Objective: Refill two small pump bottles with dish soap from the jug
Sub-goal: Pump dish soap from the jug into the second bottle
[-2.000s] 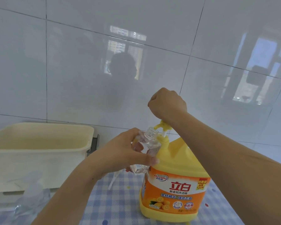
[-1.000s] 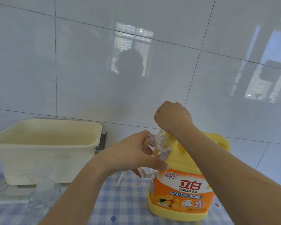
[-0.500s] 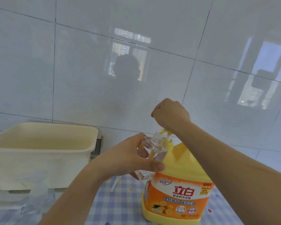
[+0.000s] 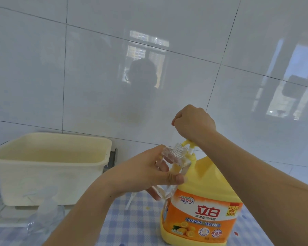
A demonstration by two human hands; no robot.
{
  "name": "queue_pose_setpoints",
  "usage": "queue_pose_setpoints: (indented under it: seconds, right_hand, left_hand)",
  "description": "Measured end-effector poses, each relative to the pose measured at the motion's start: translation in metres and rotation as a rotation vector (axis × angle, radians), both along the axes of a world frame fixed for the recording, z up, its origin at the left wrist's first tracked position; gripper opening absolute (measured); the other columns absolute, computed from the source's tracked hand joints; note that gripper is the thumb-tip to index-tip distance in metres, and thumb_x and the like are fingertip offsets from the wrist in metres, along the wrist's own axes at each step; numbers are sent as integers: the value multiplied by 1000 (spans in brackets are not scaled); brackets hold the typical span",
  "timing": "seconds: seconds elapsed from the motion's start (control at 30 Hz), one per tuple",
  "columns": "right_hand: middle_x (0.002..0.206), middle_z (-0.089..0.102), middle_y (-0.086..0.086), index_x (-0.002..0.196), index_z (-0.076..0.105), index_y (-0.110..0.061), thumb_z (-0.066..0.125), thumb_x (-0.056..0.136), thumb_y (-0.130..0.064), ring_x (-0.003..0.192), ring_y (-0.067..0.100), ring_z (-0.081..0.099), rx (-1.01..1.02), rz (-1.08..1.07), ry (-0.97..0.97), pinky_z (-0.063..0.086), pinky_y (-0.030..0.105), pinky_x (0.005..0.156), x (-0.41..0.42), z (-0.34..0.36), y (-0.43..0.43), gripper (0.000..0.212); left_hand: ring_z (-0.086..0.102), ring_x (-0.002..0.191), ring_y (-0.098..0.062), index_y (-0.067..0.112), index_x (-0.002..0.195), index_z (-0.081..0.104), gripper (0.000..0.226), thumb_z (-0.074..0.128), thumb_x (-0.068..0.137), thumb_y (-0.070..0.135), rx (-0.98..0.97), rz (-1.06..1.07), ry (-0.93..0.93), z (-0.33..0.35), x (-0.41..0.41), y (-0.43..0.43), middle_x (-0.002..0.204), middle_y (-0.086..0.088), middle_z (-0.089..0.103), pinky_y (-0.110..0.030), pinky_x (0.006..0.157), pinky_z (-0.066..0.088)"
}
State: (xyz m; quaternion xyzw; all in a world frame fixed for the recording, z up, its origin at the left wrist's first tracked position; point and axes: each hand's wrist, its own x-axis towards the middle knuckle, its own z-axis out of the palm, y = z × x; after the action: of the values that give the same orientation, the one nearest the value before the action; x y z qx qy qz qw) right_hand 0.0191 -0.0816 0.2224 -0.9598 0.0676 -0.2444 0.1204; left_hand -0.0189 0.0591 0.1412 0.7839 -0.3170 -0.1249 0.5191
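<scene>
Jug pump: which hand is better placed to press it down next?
Right. The right hand sits fisted on the yellow pump, while the left hand grips the clear bottle, holding its open neck by the spout.

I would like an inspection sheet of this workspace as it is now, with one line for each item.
Surface: checked tablecloth, with a few small spots.
Job's things: yellow jug upright; small clear bottle uncapped, its mouth at the pump spout; second clear bottle at lower left, blurred.
Clutter: cream tub; white tube lying on the cloth.
Hands: left hand grips the small clear bottle; right hand, a fist, rests on the jug's pump.
Cables: nothing seen.
Surroundings: glossy tiled wall.
</scene>
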Motion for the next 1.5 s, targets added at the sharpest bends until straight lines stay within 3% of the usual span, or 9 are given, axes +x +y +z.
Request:
queue_pose_setpoints:
  seconds: [0.2,0.33,0.7,0.9,1.0,1.1,1.17,1.27,1.5]
  right_hand:
    - [74,62,2,82,67,-13,45,74,-5,56,20,47,-92,5,-25,39,25,55,1,-5,0,25]
    - [57,37,0,58,39,-15,41,66,-2,48,20,30,-107,14,13,26,25,48,-2,-11,1,15]
    - [57,42,1,63,47,-12,43,71,-2,49,20,36,-113,35,24,30,25,50,-4,-24,2,14]
    - [54,36,1,57,36,-13,42,71,-1,48,20,31,-102,36,44,26,25,47,-5,-23,2,20]
    - [58,44,1,61,45,-12,43,71,-3,50,21,37,-73,27,52,32,24,49,-2,-21,1,14]
    - [83,67,1,89,70,-14,47,79,-10,71,23,61,-9,20,46,53,30,68,0,-9,-1,25]
    - [92,70,1,99,71,-17,49,82,-12,81,23,64,-19,9,15,54,34,77,0,1,-2,29]
    - [94,69,0,101,71,-20,50,83,-12,82,22,63,-43,2,7,52,32,75,1,8,1,28]
    - [98,71,1,102,71,-17,45,78,-7,87,22,66,-10,20,41,53,33,75,-4,2,4,37]
  left_hand:
    - [68,94,-13,34,123,50,54,75,76,41,-19,-2,-4,-1,2,1,106,3,64,-32,69,62]
    - [70,92,-15,34,116,53,51,77,72,42,-4,-8,7,-3,3,2,103,2,63,-34,68,62]
    - [71,94,-19,32,117,51,52,78,73,39,60,-55,62,-5,3,5,108,2,65,-39,74,62]
    - [71,96,-20,32,120,50,54,78,74,39,70,-62,63,-4,1,5,114,1,66,-43,77,62]
    - [71,94,-19,31,119,49,51,76,77,37,57,-68,69,-3,0,4,109,5,64,-36,73,62]
    - [70,95,-19,32,119,49,51,75,76,40,33,-72,68,-2,-2,3,110,5,64,-33,70,62]
    - [69,97,-17,32,123,47,52,72,78,40,22,-64,47,-1,-3,2,113,5,63,-29,68,61]
    - [66,99,-16,32,124,47,54,70,77,45,25,-44,2,2,-4,3,114,7,61,-24,64,58]
    - [67,77,-9,32,112,54,54,78,67,50,22,93,-92,1,-1,6,95,7,65,-17,51,50]
